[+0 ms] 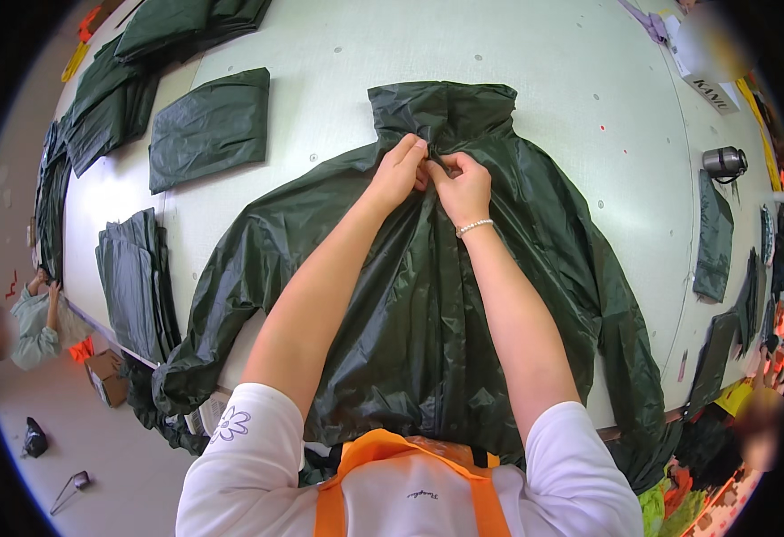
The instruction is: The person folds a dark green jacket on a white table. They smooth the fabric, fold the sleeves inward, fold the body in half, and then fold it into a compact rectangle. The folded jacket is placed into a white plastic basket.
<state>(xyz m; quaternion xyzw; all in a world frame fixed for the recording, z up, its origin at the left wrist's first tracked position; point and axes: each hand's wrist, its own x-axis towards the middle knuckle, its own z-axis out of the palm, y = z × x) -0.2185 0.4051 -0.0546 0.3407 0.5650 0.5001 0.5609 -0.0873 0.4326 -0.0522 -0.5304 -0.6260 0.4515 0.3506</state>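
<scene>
A dark green raincoat (383, 349) lies spread on the table in front of me, its collar (481, 107) at the far end and its sleeves out to both sides. Both my hands meet at the top of the front opening, just below the collar. My left hand (401, 170) pinches the coat's front edge there. Close against it, my right hand (462, 186) grips the same spot with thumb and fingers bent together. Whatever fastener may sit between the fingertips is hidden by them.
Folded dark green garments (208, 130) lie to the left, with a further pile (137, 286) nearer me. On the pale table (553, 54) at the right stand a metal flask (724, 162) and a white box (701, 67). Other people work at both edges.
</scene>
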